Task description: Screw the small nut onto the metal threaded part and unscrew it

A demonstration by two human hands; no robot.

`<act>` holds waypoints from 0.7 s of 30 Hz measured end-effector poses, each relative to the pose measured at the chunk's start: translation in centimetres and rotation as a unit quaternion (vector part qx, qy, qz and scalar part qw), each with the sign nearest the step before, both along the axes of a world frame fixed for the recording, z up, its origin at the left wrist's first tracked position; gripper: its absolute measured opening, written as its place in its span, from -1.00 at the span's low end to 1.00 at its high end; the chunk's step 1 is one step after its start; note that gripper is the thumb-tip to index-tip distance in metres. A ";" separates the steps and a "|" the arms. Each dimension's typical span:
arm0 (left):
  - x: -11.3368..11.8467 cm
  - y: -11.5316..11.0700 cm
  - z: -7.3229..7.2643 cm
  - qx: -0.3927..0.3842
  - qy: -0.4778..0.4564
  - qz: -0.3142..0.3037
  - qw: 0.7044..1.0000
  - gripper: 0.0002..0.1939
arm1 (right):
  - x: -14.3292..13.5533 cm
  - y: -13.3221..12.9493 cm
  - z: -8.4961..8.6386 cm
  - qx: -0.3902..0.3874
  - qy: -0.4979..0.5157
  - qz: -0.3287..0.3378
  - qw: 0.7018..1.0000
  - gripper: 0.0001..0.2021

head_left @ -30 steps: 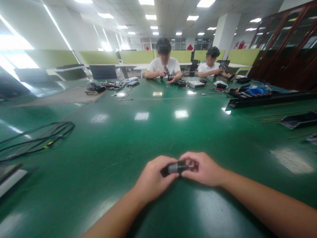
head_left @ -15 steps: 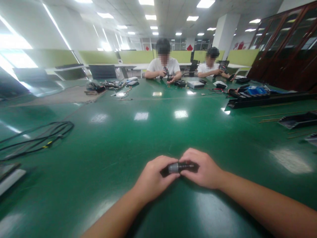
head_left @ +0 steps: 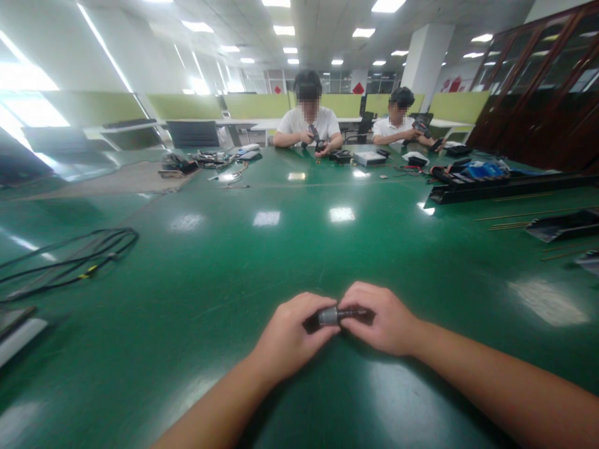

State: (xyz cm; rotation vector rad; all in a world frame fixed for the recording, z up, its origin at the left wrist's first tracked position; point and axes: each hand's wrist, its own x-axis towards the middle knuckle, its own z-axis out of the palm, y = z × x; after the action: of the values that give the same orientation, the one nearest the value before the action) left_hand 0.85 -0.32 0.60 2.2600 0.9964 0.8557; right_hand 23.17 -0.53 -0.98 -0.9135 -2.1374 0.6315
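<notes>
A small dark cylindrical part (head_left: 329, 316) with a grey collar lies level between my hands, low over the table. From the collar a thin dark stem runs to the right. My left hand (head_left: 286, 330) is closed on the thick end, thumb and fingers curved around it. My right hand (head_left: 384, 317) pinches the part by the stem, its fingertips close against the collar. Both hands nearly meet at the fingertips. Their palms hide the two ends, and the exact kind of part cannot be made out.
A green table (head_left: 224, 249) stretches ahead. Black cables (head_left: 100, 249) lie left; a black metal channel (head_left: 496, 190) and thin brass-coloured rods (head_left: 510, 226) lie right. Across the table, one person (head_left: 306, 121) and another person (head_left: 400, 121) handle dark tools. A white box (head_left: 369, 158) stands near them.
Little differs. My right hand has shifted very slightly and the stem looks turned a little; my left hand keeps its place on the part.
</notes>
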 end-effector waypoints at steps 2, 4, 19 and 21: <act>0.0 0.0 0.0 0.004 0.002 0.001 1.000 -0.76 | 0.0 0.0 0.0 -0.002 -0.006 0.001 1.000 -0.85; 0.1 0.0 0.0 0.007 0.005 0.002 1.000 -0.76 | 0.0 0.1 0.1 -0.002 -0.011 0.004 1.000 -0.86; 0.3 -0.1 -0.1 0.010 0.000 0.013 1.000 -0.79 | 0.1 0.2 0.0 -0.002 -0.021 -0.001 1.000 -0.90; 0.3 -0.1 -0.1 0.009 -0.002 0.018 1.000 -0.79 | 0.1 0.3 0.0 -0.002 -0.022 -0.003 1.000 -0.91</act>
State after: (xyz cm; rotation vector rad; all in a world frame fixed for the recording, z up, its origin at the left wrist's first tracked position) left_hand 1.17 -0.47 0.54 2.2608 1.0345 0.8859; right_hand 23.25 -0.26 -0.95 -0.9446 -2.1716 0.6190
